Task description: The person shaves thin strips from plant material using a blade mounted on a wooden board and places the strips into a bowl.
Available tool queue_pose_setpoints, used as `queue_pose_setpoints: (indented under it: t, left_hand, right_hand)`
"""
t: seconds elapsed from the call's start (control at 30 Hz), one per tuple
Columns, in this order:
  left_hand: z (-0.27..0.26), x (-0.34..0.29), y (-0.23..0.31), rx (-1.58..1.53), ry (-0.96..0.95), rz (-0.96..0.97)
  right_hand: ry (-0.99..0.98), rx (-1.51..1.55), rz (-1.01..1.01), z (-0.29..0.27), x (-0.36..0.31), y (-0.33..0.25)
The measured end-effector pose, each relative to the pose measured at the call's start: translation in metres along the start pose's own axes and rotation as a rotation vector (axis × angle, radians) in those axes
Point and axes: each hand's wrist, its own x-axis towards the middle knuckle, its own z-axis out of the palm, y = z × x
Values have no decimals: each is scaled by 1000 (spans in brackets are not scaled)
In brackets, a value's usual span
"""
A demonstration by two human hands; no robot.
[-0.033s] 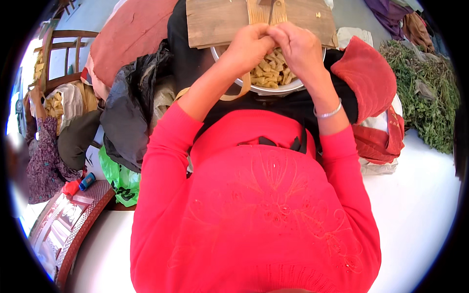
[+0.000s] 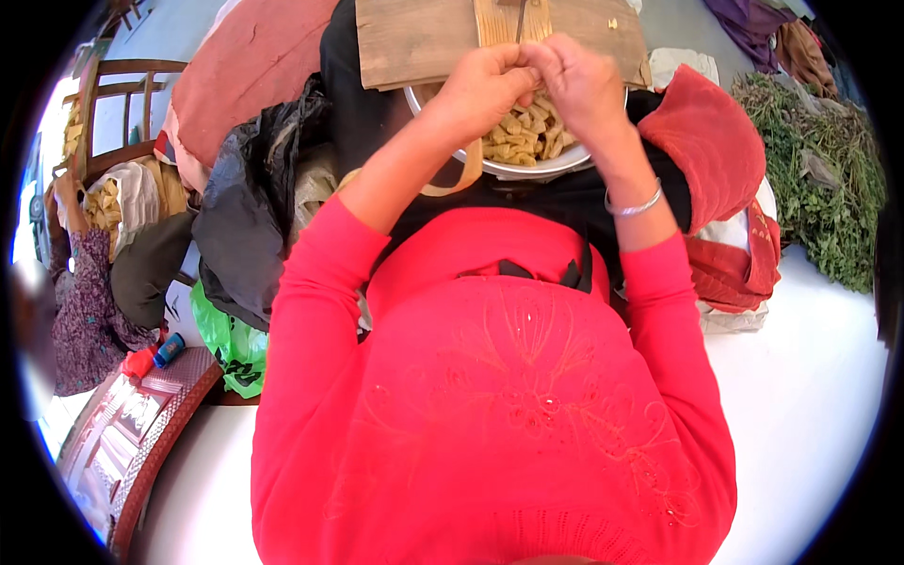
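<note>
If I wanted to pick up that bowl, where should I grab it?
Probably by the near rim of the bowl, one hand toward each side, coming from the wearer's side. That edge curves round largely exposed, while the board hides the far part from view.

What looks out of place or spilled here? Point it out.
A small yellowish scrap seems to lie on the right part of the board, odd because it is apart from the pieces heaped in the bowl. Nothing else clearly stands out.
</note>
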Motion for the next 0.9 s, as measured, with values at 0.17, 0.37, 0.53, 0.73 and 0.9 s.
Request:
queue_pose_setpoints:
  t: [0.17,0.37,0.53,0.73,0.9]
  left_hand:
    - [-26,-31,28,257,-111,19]
    - [-26,-56,0,74,-84,68]
    - [25,-82,-6,-144,149,160]
    - [9,-73,-18,-493,61,-47]
    - [-6,-78,-33,-443,1,-207]
  right_hand:
    - [-192,-84,-43,-25,-15,19]
    - [-775,1275,552,-42,-68,-76]
    - [-140,1190,424,7,-48,-49]
    - [179,151,-147,39,-38,-26]
    - [154,-27,-221,48,-46,-17]
